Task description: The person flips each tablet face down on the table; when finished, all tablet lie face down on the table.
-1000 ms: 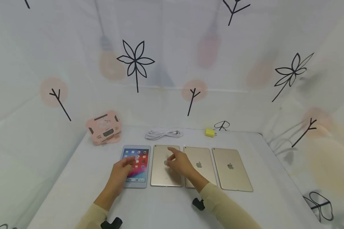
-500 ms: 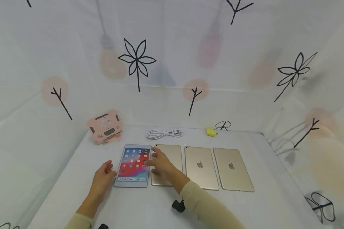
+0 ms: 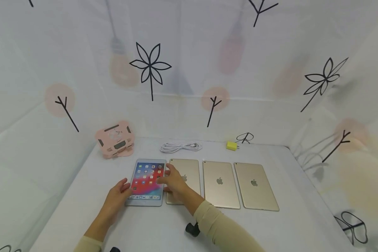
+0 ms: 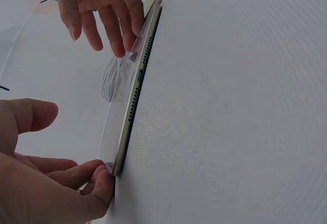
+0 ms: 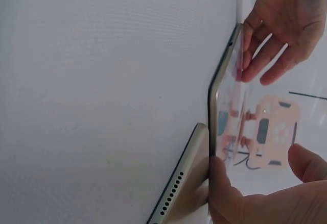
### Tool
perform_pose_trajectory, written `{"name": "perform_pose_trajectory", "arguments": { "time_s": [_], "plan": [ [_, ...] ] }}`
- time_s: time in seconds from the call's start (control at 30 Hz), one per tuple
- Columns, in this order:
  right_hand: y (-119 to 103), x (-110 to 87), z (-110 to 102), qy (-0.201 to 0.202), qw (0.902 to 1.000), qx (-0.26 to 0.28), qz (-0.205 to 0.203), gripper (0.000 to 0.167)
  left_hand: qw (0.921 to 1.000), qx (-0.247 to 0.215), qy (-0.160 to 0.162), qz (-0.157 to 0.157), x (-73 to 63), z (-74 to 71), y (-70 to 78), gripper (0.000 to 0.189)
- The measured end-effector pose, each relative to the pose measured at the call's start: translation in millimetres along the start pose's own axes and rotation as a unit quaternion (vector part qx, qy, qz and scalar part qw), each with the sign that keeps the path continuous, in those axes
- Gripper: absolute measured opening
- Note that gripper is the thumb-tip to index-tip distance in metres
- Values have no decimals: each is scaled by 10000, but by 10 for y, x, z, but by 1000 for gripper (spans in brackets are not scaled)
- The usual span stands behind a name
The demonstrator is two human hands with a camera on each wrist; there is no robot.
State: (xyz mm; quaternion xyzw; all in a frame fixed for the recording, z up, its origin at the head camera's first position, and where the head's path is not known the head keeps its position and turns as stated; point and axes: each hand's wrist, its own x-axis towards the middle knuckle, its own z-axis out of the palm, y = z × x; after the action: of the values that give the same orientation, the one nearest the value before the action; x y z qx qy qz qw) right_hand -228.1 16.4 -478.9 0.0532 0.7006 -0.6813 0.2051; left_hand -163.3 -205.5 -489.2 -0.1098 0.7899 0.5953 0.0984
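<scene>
A tablet with a lit screen point(image 3: 146, 182) lies face up on the white table, a silver rim showing around it. My left hand point(image 3: 114, 199) is at its left side; in the left wrist view, bent fingertips point(image 4: 99, 180) touch its near corner while another digit stands away. On the opposite side, my right hand point(image 3: 177, 183) has fingers against the tablet's right edge. Its thumb is over the screen, raised clear of the glass in the right wrist view. Beneath the right hand lies a gold tablet point(image 3: 189, 168), back up and partly covered.
Two more gold tablets, a middle one point(image 3: 221, 192) and a right one point(image 3: 258, 196), lie back up in the row. Behind stand a pink tablet stand point(image 3: 114, 140), a coiled white cable point(image 3: 179, 147) and a yellow charger plug point(image 3: 231, 146). Patterned white cloth walls surround the table.
The lit tablet has shifted slightly left and turned a little since one second ago. Both hands moved left over the first half second; the left hand then came up to the tablet's edge.
</scene>
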Motion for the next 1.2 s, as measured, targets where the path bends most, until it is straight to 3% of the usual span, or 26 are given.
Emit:
{"name": "perform_pose_trajectory", "arguments": {
  "time_s": [0.3,0.53,0.7,0.93,1.2],
  "plan": [
    [34,0,-5,55,9987,497,-65,85,9997,173,-140,-50,-24,32,19,71],
    [15,51,-41,-762,9891,1165,-471,56,9991,35,-406,-125,-45,45,78,86],
    [14,77,-12,-1292,9786,1517,-506,42,9975,-155,-682,79,-54,95,111,86],
    [46,30,116,-1903,9711,1374,-439,56,9945,-265,-941,385,-96,107,179,72],
    [66,-56,200,-2213,9635,1421,-500,63,9949,-163,-822,566,-143,141,167,66]
  ]
}}
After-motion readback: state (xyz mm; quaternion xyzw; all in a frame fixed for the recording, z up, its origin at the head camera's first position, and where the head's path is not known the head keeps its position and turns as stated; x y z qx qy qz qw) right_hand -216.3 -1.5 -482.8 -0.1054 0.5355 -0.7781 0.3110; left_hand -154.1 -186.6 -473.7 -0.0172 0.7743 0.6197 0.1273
